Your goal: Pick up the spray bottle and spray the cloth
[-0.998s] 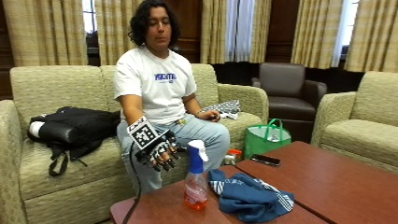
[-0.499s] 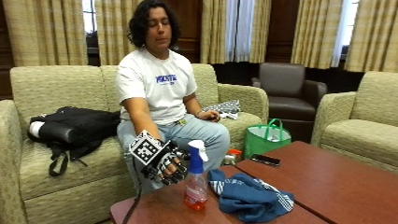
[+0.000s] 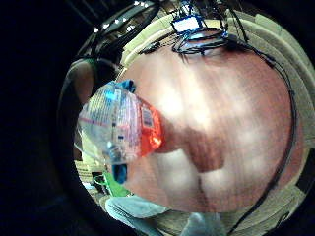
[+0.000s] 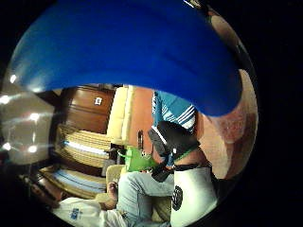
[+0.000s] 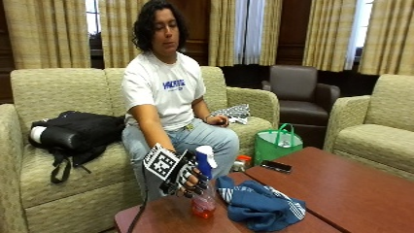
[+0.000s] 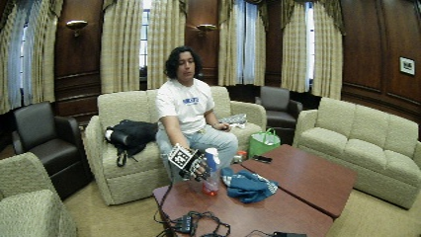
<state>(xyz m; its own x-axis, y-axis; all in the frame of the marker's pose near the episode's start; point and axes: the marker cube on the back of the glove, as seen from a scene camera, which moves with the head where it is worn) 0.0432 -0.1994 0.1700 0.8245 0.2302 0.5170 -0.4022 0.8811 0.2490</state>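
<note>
fingers (image 5: 194,183) of the gloved right hand (image 5: 180,171) curl around the spray bottle (image 5: 204,187), which stands on the table (image 5: 336,189) just beside the blue cloth (image 5: 259,206), handy for spraying. only the little-finger palm view shows its label (image 3: 110,118) close up.

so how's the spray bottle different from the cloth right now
The spray bottle stands upright on the table, while the cloth lies crumpled in a low heap. The gloved right hand has its fingers at the bottle; nothing touches the cloth. The bottle is clear with orange liquid at the bottom and a blue and white sprayer; the cloth is blue with white stripes. Both sit on the same table, side by side.
</note>
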